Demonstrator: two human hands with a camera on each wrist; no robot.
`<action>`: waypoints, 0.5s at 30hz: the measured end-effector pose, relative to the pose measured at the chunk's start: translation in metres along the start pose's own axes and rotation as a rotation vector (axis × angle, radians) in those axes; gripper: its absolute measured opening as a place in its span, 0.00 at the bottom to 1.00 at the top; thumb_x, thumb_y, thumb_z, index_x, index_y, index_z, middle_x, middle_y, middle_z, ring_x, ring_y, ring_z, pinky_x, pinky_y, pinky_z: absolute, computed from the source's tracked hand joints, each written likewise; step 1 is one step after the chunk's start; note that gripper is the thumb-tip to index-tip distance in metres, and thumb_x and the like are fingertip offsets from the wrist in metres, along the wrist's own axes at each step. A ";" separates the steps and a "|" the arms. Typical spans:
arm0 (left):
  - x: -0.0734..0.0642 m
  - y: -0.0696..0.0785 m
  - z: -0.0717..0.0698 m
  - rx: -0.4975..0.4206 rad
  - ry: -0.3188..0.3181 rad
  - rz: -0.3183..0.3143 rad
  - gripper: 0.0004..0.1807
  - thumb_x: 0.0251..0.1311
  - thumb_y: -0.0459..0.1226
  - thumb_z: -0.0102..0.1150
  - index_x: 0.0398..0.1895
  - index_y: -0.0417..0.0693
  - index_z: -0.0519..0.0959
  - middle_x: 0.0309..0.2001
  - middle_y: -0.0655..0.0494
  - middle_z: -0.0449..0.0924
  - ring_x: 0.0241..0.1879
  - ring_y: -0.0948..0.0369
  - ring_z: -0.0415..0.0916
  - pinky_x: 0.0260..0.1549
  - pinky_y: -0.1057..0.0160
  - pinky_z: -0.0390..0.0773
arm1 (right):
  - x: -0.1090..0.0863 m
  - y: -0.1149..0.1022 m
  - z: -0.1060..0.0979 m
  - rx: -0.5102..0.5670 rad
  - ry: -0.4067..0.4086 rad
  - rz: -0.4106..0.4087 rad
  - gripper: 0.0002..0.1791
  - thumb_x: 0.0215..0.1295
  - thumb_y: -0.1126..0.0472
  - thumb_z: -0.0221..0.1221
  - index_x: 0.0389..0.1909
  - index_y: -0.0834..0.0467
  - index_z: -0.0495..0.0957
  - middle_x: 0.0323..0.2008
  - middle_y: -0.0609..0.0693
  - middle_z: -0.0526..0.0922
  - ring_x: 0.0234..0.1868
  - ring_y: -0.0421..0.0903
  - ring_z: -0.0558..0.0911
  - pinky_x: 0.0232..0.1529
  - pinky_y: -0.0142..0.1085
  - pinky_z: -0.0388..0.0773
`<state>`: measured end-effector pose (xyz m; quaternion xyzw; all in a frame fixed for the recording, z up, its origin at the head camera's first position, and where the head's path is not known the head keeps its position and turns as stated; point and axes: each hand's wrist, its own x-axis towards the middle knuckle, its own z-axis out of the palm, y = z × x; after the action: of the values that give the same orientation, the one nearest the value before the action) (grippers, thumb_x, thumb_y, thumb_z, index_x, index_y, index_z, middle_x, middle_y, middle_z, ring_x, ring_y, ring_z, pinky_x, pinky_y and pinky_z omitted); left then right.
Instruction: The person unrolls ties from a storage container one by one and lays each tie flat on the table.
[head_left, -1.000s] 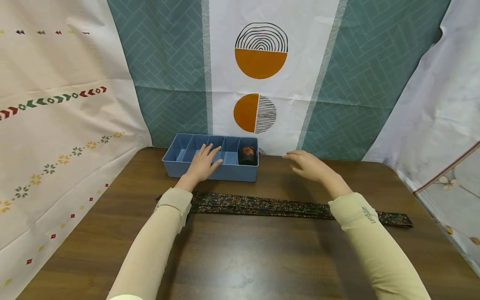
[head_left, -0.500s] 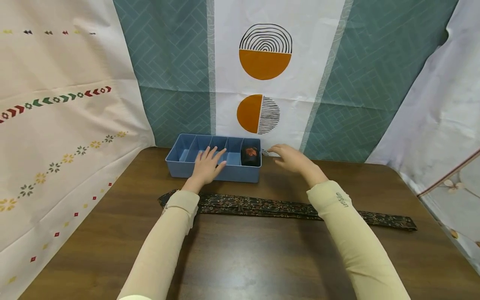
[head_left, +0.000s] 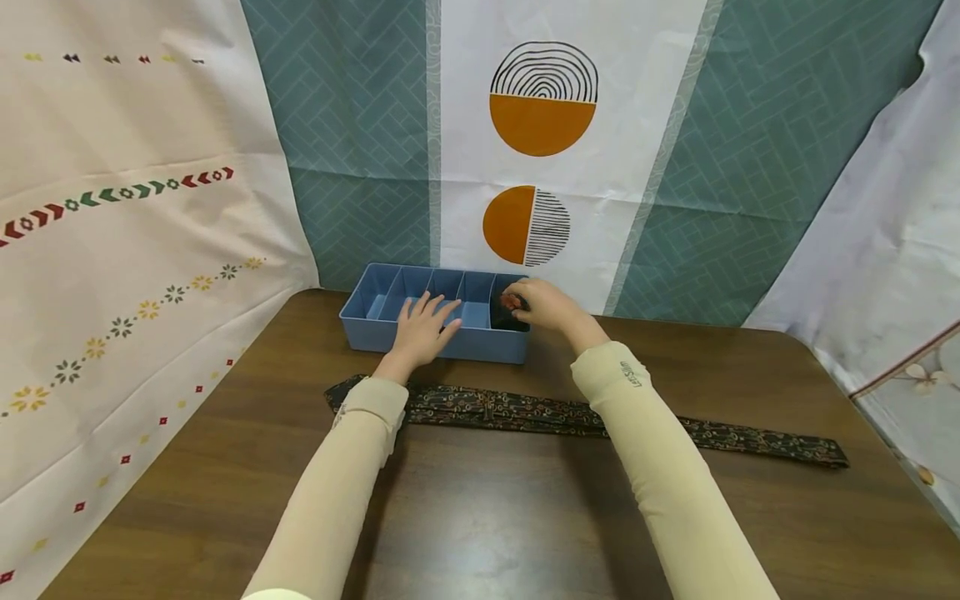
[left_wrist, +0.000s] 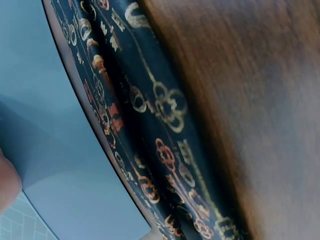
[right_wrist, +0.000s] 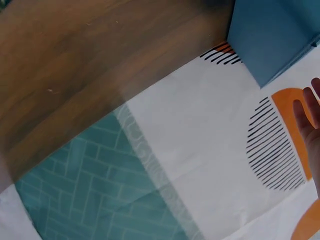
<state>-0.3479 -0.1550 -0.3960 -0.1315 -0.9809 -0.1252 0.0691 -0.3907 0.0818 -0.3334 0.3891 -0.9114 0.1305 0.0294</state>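
A dark necktie (head_left: pixel 540 412) with a key print lies lengthwise across the brown table. Behind it stands a blue divided box (head_left: pixel 375 335). In its rightmost compartment sits a dark bundle (head_left: pixel 506 317) with an orange-red flower. My left hand (head_left: pixel 422 335) is over the box's front wall, fingers spread and holding nothing. The left wrist view shows a fingertip (left_wrist: pixel 7 182) beside the box and the necktie close by. My right hand (head_left: pixel 546 303) reaches over the box's right end, fingertips right at the bundle and partly covering it. In the right wrist view its fingers (right_wrist: pixel 302 117) look loosely extended.
The wooden table (head_left: pixel 480 517) ends at a hanging cloth (head_left: pixel 360 100) just behind the box. Patterned cloths (head_left: pixel 150 292) border the left side, and a pale cloth (head_left: pixel 885 250) the right. The box's other visible compartments show bare floors.
My right hand has moved left from beside the box to the bundle in its right compartment. The left hand stays over the box's front; the head view has shifted slightly.
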 end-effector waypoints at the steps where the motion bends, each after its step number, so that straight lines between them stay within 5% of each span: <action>1: 0.000 0.000 0.000 -0.001 0.003 -0.002 0.28 0.72 0.53 0.34 0.72 0.58 0.57 0.72 0.46 0.53 0.74 0.46 0.41 0.70 0.40 0.37 | 0.004 0.000 0.002 -0.013 -0.004 -0.009 0.18 0.62 0.66 0.59 0.53 0.67 0.76 0.47 0.61 0.80 0.47 0.54 0.78 0.51 0.45 0.76; 10: 0.003 -0.002 0.002 -0.005 0.030 0.014 0.28 0.72 0.52 0.37 0.71 0.56 0.59 0.71 0.46 0.56 0.73 0.45 0.43 0.70 0.39 0.38 | 0.022 -0.001 0.021 -0.094 -0.033 0.074 0.20 0.63 0.60 0.61 0.54 0.63 0.76 0.43 0.57 0.79 0.41 0.50 0.78 0.44 0.41 0.76; 15: 0.001 -0.002 0.002 -0.014 0.018 0.009 0.27 0.72 0.52 0.36 0.71 0.57 0.59 0.71 0.46 0.56 0.73 0.45 0.43 0.70 0.39 0.38 | 0.027 -0.002 0.027 -0.109 -0.109 0.138 0.24 0.61 0.59 0.62 0.58 0.61 0.73 0.53 0.59 0.75 0.49 0.53 0.76 0.51 0.43 0.75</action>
<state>-0.3497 -0.1561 -0.3981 -0.1354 -0.9787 -0.1331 0.0774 -0.4067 0.0545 -0.3552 0.3299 -0.9420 0.0613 -0.0083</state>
